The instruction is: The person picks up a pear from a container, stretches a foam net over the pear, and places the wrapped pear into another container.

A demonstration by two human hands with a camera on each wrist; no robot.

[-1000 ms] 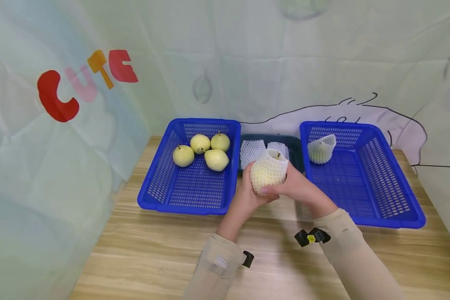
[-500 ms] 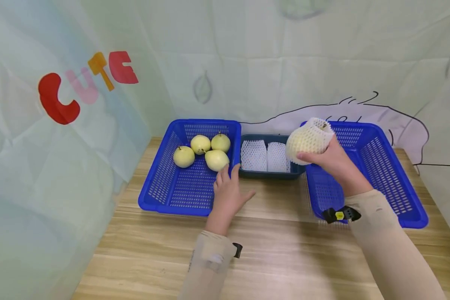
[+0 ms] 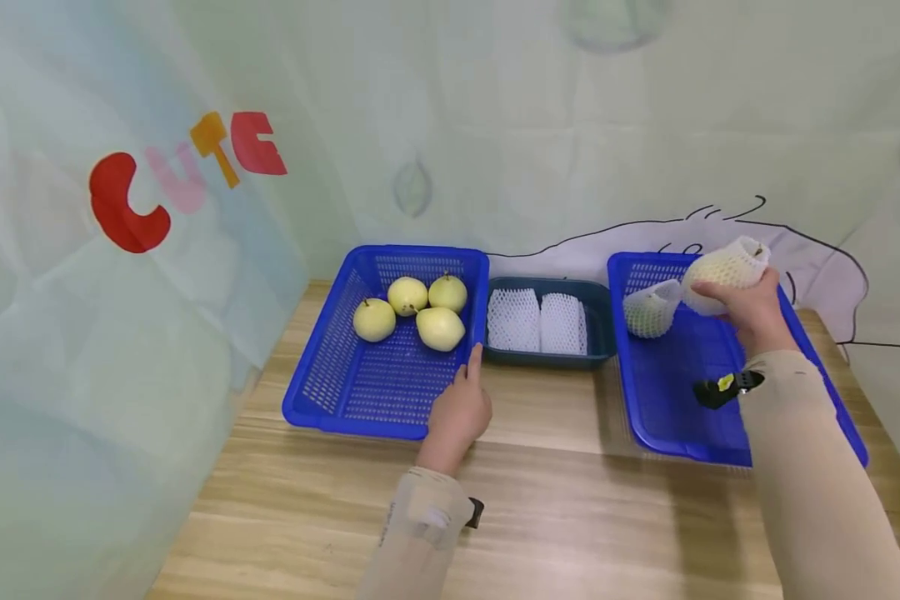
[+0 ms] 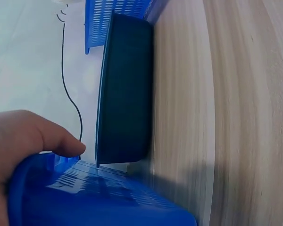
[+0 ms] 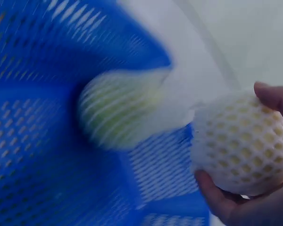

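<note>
My right hand grips a pear in a white foam net sleeve, holding it over the back of the right blue basket. In the right wrist view, thumb and fingers wrap the netted pear. Another netted pear sits inside that basket at its back left. My left hand rests at the right rim of the left blue basket, one finger stretched along the rim. In the left wrist view, a digit lies over the basket edge. Several bare pears lie in the left basket.
Between the baskets, a dark green tray holds two stacks of white foam net sleeves. All stand on a wooden table against a printed cloth backdrop.
The hands have parted. My right hand has carried the netted pear from the middle to above the right basket. My left hand has let go of it and moved to the left basket's rim.
</note>
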